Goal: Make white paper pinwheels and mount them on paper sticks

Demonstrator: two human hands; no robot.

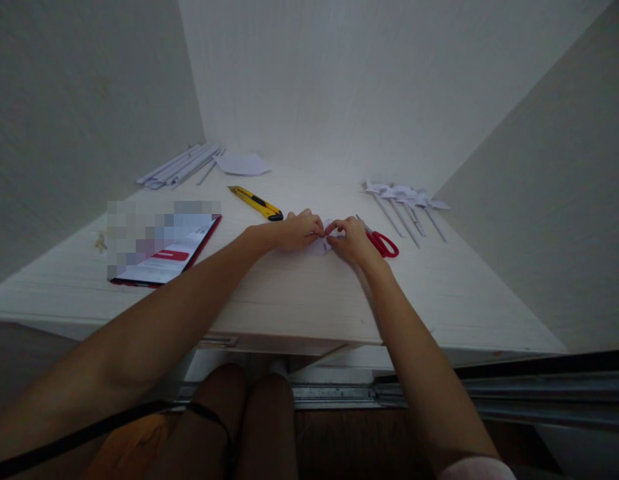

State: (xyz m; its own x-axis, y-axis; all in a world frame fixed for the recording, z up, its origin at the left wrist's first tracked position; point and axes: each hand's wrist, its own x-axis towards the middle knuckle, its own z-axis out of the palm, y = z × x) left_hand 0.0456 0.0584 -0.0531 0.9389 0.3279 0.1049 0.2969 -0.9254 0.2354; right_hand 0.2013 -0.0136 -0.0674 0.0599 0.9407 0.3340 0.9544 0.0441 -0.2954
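A small piece of white folded paper (320,245) lies on the pale wooden table (289,300), and both my hands pinch it. My left hand (296,231) holds its left side with fingertips closed near the top. My right hand (350,241) grips the right side, fingertips meeting the left ones. Most of the paper is hidden under my fingers. Red-handled scissors (382,243) lie just right of my right hand. A yellow utility knife (255,203) lies just behind my left hand.
Several finished paper pinwheels on sticks (406,203) lie at the back right. Rolled white paper sticks (182,165) and a white sheet (243,164) lie at the back left. A red-edged booklet (166,257) lies at the left. Walls enclose the table on three sides.
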